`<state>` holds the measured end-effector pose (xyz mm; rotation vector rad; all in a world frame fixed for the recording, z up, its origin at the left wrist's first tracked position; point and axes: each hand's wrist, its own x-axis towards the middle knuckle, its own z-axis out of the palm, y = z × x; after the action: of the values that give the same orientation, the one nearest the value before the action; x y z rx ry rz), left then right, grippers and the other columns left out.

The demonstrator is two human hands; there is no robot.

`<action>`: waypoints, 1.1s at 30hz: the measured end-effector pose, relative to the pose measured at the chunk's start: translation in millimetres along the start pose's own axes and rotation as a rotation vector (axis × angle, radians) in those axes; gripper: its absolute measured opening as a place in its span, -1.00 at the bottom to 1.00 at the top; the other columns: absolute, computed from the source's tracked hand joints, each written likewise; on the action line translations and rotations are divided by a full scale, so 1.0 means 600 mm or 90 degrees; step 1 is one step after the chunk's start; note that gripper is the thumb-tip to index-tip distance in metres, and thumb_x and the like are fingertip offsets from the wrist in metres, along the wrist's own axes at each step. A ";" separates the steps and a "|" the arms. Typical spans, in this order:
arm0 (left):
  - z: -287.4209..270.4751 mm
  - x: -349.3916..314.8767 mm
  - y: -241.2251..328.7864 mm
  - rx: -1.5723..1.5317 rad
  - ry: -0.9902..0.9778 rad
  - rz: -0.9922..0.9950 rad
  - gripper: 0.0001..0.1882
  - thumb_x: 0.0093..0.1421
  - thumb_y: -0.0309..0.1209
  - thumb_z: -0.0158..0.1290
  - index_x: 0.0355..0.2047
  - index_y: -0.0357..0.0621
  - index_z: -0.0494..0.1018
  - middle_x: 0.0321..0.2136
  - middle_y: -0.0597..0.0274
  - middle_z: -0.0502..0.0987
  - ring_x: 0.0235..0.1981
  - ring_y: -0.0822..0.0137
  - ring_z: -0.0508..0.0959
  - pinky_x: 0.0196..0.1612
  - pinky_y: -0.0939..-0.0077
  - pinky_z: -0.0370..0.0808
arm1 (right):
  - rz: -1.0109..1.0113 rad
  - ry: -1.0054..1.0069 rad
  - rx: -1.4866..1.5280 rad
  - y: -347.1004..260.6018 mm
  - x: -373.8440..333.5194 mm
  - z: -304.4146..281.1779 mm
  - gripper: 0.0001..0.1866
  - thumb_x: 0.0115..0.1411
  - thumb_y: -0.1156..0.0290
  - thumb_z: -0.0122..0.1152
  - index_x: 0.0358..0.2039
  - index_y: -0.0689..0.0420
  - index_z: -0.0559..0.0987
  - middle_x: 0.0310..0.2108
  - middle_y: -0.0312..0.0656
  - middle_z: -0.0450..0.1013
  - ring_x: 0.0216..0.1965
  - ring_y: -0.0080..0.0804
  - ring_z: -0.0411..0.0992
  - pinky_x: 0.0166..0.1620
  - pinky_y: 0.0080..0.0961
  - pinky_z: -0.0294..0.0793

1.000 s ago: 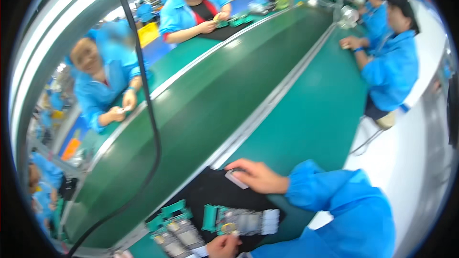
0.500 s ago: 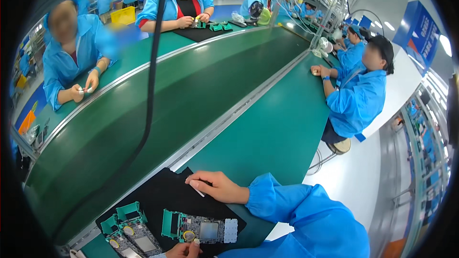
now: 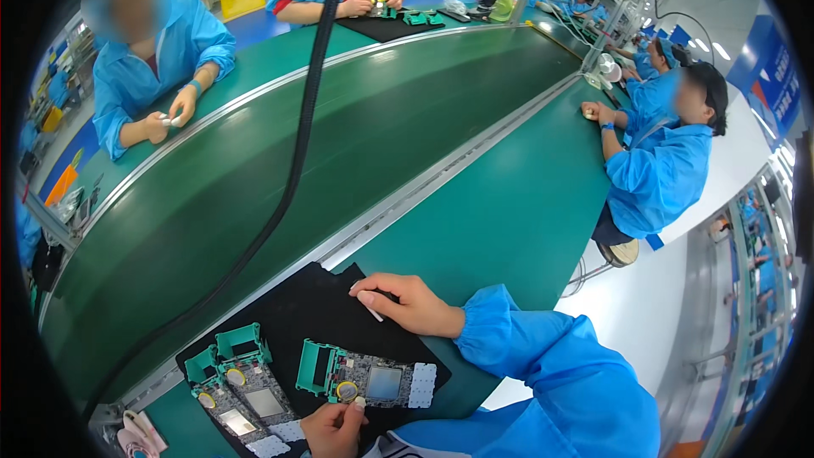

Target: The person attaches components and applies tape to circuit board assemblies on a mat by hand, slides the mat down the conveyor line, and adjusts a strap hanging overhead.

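Well, the board [image 3: 380, 383] lies on the black mat [image 3: 305, 312], a green frame [image 3: 331, 371] at its left end and a grey pad [image 3: 422, 385] at its right. At its near edge the left hand [image 3: 335, 430] has thumb and finger drawn together; whether they pinch the board itself, I cannot tell. The right hand [image 3: 410, 304] grips a thin white strip [image 3: 374, 313] over the mat. Good handling here means bracing the board by its edge, well clear of the coin cell [image 3: 347, 391]. Two more boards [image 3: 264, 402] lie to its left. Beyond the desk [image 3: 492, 237] runs a green belt [image 3: 237, 195], with co-workers [image 3: 657, 174] in blue along both sides. A blue sign [image 3: 773, 76] at far right carries pale lettering; markings on the boards are too small to read.
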<state>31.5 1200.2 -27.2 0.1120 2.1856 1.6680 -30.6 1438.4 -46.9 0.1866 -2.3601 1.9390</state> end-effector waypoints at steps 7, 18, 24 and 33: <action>0.005 -0.004 0.021 -0.035 -0.040 0.018 -0.77 0.13 -0.40 0.09 -0.62 -0.26 0.47 -0.78 0.36 0.37 -0.75 0.59 0.30 -0.69 0.65 0.19 | 0.008 0.027 -0.050 -0.004 -0.012 -0.008 -0.77 0.26 0.36 0.01 -0.18 0.22 0.52 -0.40 -0.25 0.46 -0.38 -0.59 0.39 -0.27 -0.63 0.39; 0.005 -0.003 -0.001 -0.018 -0.044 -0.038 -0.75 0.16 -0.41 0.08 -0.61 -0.30 0.48 -0.81 0.39 0.35 -0.78 0.64 0.26 -0.71 0.72 0.12 | 0.011 0.026 -0.031 -0.014 -0.003 -0.010 -0.77 0.24 0.32 0.05 -0.21 0.19 0.54 -0.41 -0.22 0.48 -0.41 -0.55 0.41 -0.30 -0.60 0.40; 0.004 -0.008 0.002 -0.006 -0.050 -0.059 -0.75 0.15 -0.39 0.10 -0.60 -0.31 0.49 -0.79 0.41 0.36 -0.75 0.66 0.26 -0.68 0.71 0.14 | 0.022 0.008 0.001 -0.015 -0.007 -0.015 -0.79 0.22 0.31 0.09 -0.22 0.15 0.53 -0.41 -0.22 0.48 -0.46 -0.54 0.42 -0.36 -0.58 0.40; 0.003 -0.002 -0.006 -0.019 -0.037 -0.052 -0.76 0.16 -0.45 0.09 -0.60 -0.34 0.48 -0.77 0.34 0.41 -0.78 0.64 0.29 -0.71 0.74 0.14 | -0.035 0.030 -0.053 0.003 -0.006 -0.008 -0.80 0.22 0.33 0.07 -0.22 0.15 0.53 -0.42 -0.21 0.47 -0.42 -0.48 0.42 -0.34 -0.55 0.41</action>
<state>34.0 1200.5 -30.4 0.0611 2.0925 1.6311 -27.7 1443.7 -48.3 0.1961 -2.3737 1.7964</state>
